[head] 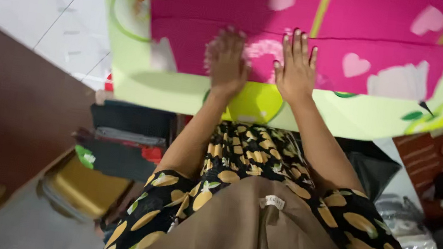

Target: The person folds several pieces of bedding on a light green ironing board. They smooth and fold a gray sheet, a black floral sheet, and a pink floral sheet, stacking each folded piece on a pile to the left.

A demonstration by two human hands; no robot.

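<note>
Left hand [228, 58] and right hand [296, 65] press flat on pink cloth [356, 34].

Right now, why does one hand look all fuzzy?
In the head view, the left hand is smeared by motion blur, while the right hand looks sharp on the pink cloth; the picture's edges bend outward, and the lower corners are dim.
</note>
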